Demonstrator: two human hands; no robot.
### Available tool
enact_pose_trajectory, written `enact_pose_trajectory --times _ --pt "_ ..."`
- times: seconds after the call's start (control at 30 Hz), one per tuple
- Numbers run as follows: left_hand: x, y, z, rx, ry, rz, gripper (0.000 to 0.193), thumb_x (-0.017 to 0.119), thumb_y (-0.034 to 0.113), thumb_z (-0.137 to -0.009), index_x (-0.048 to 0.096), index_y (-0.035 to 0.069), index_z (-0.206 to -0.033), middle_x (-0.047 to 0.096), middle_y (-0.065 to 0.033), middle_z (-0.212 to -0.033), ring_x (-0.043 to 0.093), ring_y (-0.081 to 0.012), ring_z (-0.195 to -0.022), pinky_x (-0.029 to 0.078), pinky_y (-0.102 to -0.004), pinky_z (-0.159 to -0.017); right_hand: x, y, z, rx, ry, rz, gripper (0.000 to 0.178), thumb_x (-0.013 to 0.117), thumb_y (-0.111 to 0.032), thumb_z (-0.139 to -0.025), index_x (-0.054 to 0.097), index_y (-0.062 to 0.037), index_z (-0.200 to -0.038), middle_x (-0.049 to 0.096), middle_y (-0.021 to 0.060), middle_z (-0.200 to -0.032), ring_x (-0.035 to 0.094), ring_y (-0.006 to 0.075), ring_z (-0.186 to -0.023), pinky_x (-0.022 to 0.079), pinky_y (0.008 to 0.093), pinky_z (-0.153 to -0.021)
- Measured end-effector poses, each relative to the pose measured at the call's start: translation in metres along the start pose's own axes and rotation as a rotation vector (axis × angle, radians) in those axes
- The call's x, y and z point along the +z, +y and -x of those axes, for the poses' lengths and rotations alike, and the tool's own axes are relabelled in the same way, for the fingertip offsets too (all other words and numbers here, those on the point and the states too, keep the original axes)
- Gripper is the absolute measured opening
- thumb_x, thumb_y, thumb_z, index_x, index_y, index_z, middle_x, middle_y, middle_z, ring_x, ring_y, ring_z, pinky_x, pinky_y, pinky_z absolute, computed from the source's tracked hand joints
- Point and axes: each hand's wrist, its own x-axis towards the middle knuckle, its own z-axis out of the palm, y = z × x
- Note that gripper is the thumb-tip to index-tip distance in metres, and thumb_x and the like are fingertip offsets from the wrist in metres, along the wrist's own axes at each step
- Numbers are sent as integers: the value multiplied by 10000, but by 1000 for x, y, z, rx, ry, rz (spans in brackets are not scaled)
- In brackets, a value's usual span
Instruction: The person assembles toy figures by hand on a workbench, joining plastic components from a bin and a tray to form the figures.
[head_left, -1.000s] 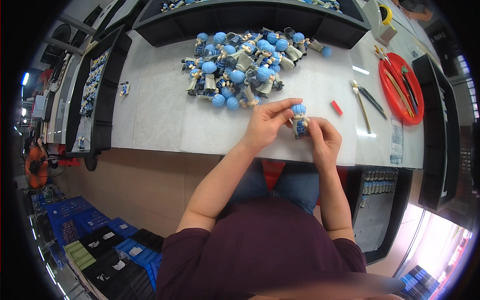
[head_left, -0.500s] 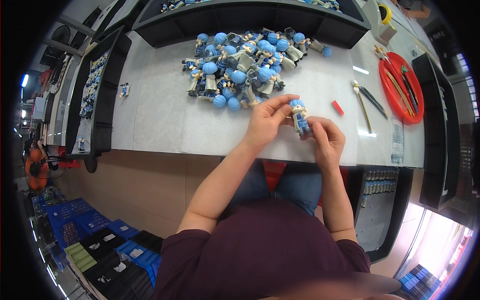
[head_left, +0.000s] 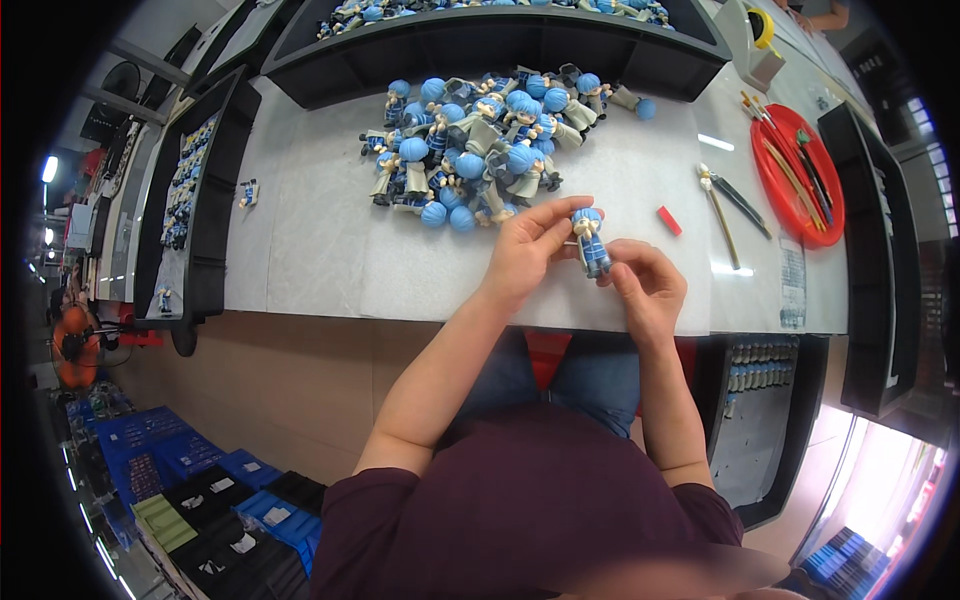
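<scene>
Over the near part of the table I hold up a small figurine (head_left: 591,246) with blue hair, a blue outfit and dark feet. My left hand (head_left: 530,246) grips it from the left, with thumb and fingers closed about its upper body. At its feet is my right hand (head_left: 648,287), thumb and fingertips closed on the lower end. Just beyond my hands lies a heap of similar figurines (head_left: 468,165), many with pale cloaks, tumbled over each other. A small red block (head_left: 669,221) rests on the table to the right of my hands.
A black bin (head_left: 500,62) of figurines stands behind the heap, another bin (head_left: 215,220) at the left. On the right are a red plate (head_left: 838,233) with brushes, a loose brush (head_left: 722,225) and a tape dispenser (head_left: 755,62). Below the table's right end sits a figurine tray (head_left: 750,430).
The figurine has tilted slightly, its front now turned more into view. My right fingers have shifted lower around its feet. The whole view has moved a little.
</scene>
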Motion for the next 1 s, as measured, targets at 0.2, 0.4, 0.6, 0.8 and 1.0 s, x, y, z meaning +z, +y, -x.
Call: enact_pose_trajectory --times 0.2,0.4,0.6,0.8,1.0 --pt "-1 -2 1 -1 36 -25 267 474 100 -868 507 25 -1123 573 -106 -1045 562 -143 -909 481 -287 -769 0 -1 0 32 14 -12 165 587 -4 -782 560 55 -934 570 120 -900 558 138 -738 482 244 -643" --pt "-3 -4 -1 84 41 -6 243 494 78 -855 513 13 -1088 581 -86 -1002 562 -136 -894 486 -283 -755 4 -3 -1 14 27 50 172 563 2 -788 552 61 -950 570 124 -924 564 148 -776 492 254 -666" --pt "-5 -5 -2 68 39 1 241 491 68 -854 507 15 -1088 583 -78 -983 562 -128 -882 489 -280 -751 3 -3 0 39 27 2 235 618 24 -740 548 47 -963 568 109 -938 564 138 -802 483 246 -711" --pt "-5 -5 -1 15 60 -10 239 474 76 -864 495 22 -1096 583 -69 -976 566 -129 -885 490 -278 -752 7 0 0 -26 42 164 345 697 16 -669 545 24 -978 569 78 -931 562 111 -797 479 236 -720" --pt "-4 -6 -2 -24 75 -15 241 462 72 -868 490 26 -1103 584 -70 -984 574 -132 -875 492 -275 -745 6 0 1 -22 53 149 325 682 19 -686 540 32 -979 568 88 -933 567 122 -805 480 231 -724"
